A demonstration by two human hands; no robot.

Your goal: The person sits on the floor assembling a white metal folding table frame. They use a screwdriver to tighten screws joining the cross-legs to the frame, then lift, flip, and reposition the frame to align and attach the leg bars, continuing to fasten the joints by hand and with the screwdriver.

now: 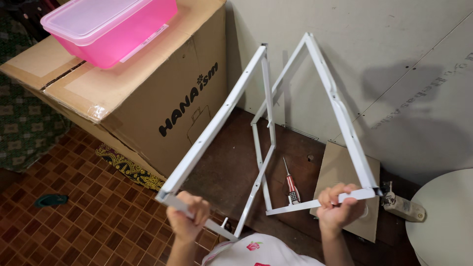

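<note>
Two white metal frames stand upright on the floor in the head view. My left hand [186, 213] grips the near bottom bar of the left white frame [217, 123]. My right hand [336, 207] grips the near bar of the right white frame [340, 113], close to its corner. Both frames lean away from me toward the wall, their far ends side by side. A screwdriver with a red handle [291, 186] lies on the dark floor between the two frames.
A large cardboard box [148, 93] stands at the left with a pink lidded plastic container [108, 24] on top. A flat cardboard piece [345, 170] lies at the right by the wall. A round white surface [443, 216] fills the lower right corner. Brown patterned tiles cover the floor at left.
</note>
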